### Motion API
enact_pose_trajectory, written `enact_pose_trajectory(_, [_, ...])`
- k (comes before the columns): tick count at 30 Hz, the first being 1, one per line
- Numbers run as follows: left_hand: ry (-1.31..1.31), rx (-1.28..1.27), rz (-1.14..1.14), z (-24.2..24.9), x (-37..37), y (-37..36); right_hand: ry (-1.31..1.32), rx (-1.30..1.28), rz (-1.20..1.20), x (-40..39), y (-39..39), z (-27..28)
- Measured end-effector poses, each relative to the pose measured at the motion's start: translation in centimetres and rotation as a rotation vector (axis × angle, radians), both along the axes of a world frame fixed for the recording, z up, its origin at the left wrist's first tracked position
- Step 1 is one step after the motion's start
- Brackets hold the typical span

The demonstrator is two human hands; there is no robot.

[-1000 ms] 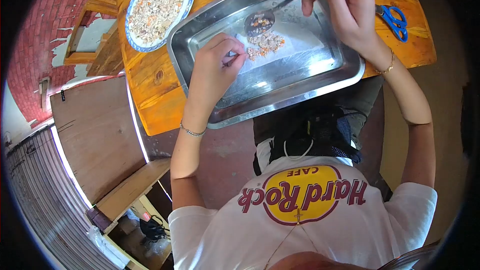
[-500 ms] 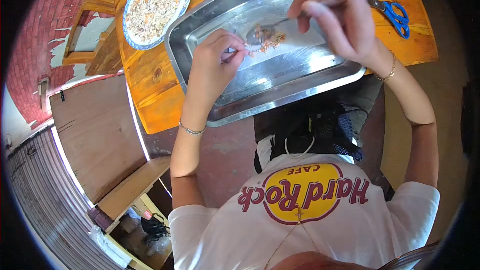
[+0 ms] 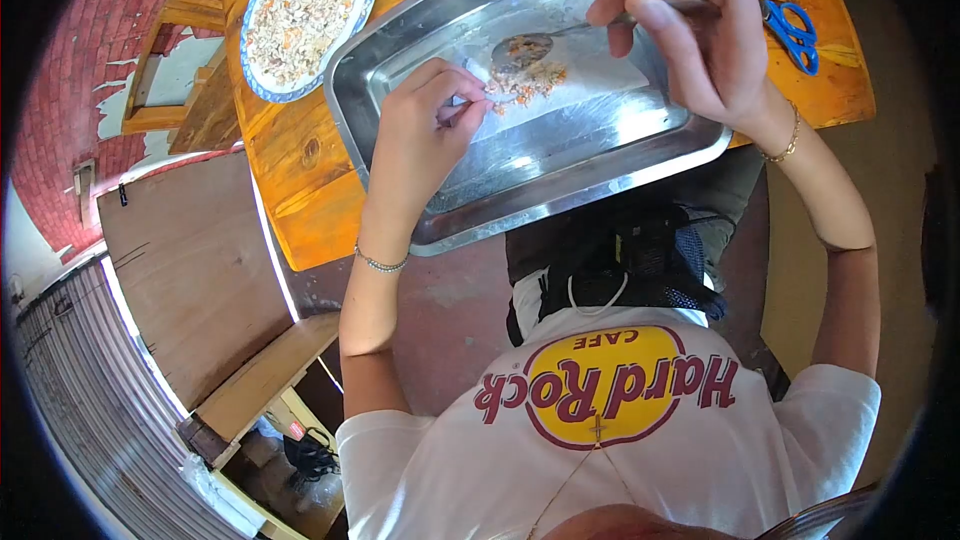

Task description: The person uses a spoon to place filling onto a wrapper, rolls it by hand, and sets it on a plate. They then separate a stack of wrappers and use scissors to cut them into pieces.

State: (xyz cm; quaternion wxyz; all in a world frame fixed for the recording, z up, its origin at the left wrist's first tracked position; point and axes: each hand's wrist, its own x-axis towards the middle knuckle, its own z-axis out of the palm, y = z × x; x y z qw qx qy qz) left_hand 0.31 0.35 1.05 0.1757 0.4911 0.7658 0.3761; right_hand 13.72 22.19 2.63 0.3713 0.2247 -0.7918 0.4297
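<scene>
Orange-flecked, off-white chopped filling [image 3: 535, 82] in a loose mound on a translucent sheet [image 3: 605, 80], upper centre of the frame: just right of the left hand [image 3: 425, 120], and to the lower left of the right hand [image 3: 700, 35], well apart from it. Left thumb and fingertips pinched together on the sheet's left end, beside the mound's edge. Metal spoon [image 3: 572, 30] gripped by the handle between right thumb and fingers, bowl down at the mound's upper edge with filling in it.

Compared with half a second ago: spoon bowl now sharp instead of blurred, higher and away from the left fingertips; right hand shifted slightly right, over the scissors' blades.

Around the sheet, a steel tray [image 3: 560, 175]. Upper left, a blue-rimmed oval plate [image 3: 285, 95] spread with more filling. Upper right, blue-handled scissors [image 3: 795, 37] on the wooden table [image 3: 310, 165].
</scene>
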Motion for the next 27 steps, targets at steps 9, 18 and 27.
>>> enact_pose_trajectory(9, [0.034,-0.015,-0.003,0.1,0.0,0.0,-0.004,0.092,-0.023,0.4,-0.8,0.5])
enact_pose_trajectory(18, [0.01,0.024,-0.012,-0.2,-0.1,0.0,0.121,-0.021,0.021,0.5,0.2,-0.3])
enact_pose_trajectory(27, [0.011,0.032,-0.014,-0.2,-0.1,-0.1,0.038,-0.425,-0.173,-3.1,0.1,4.6])
